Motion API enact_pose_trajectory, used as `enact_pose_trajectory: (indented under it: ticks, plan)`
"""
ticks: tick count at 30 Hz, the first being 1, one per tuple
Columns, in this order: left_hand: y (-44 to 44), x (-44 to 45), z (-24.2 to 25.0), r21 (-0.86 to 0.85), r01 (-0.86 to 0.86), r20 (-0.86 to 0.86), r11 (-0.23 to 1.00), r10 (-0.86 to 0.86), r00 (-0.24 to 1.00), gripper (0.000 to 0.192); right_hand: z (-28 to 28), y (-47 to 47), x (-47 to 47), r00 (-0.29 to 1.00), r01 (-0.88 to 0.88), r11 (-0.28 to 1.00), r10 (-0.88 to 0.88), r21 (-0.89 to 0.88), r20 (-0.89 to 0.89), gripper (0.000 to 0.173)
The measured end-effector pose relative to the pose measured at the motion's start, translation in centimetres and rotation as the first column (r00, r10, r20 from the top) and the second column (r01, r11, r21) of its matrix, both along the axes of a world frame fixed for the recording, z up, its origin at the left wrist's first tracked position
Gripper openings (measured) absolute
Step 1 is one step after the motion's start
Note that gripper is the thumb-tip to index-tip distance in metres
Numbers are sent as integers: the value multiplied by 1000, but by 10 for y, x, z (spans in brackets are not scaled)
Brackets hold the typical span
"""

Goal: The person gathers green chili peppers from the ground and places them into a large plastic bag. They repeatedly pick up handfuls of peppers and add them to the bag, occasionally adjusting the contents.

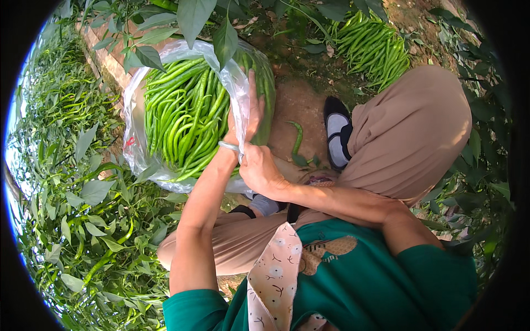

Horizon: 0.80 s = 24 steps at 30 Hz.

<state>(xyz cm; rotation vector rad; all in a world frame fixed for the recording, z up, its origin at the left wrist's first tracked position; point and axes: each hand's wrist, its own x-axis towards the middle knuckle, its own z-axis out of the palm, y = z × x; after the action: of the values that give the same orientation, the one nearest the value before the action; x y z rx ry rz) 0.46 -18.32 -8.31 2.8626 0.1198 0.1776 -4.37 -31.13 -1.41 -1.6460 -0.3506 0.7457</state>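
Note:
A clear plastic bag (133,159) lies on its side with its mouth towards me, packed with long green chili peppers (186,116). My left hand (250,103) is at the bag's right side, behind the plastic rim, its fingers extended along the peppers; part of the palm is hidden by the plastic. A pale bangle (228,145) circles that wrist. My right hand (263,169) is closed on the gathered rim of the bag, right beside the bangle, with its forearm reaching across from the right.
Another heap of green chili peppers (372,49) lies on the soil at the upper right. A single curved pepper (297,138) rests near my shoe (337,132). Leafy pepper plants (91,231) crowd the left side, and leaves (225,41) overhang the bag.

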Motion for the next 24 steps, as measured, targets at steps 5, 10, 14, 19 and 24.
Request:
enact_pose_trajectory:
  ticks: [5, 10, 14, 19, 24]
  plan:
    - [6, -6, -6, 14, 59, 113, 998, -60, 992, 76, 2, -2, 4, 994, -81, 996, 83, -33, 77, 17]
    - [10, -9, 8, -169, 21, -66, 985, -33, 997, 77, 14, -14, 22, 930, -209, 958, 256, -195, 263, 18]
    - [11, -17, 49, -510, -36, -82, 859, -7, 997, 36, 45, -29, 47, 752, -299, 887, 446, -353, 485, 19]
    - [-28, -97, 104, -691, -340, 25, 638, 491, 871, 21, 91, -34, 67, 668, -257, 916, 399, -309, 628, 19]
    - [-40, -167, 93, -474, -835, 203, 280, 957, 206, 15, 79, 38, 50, 506, -490, 870, 238, 50, 829, 9]
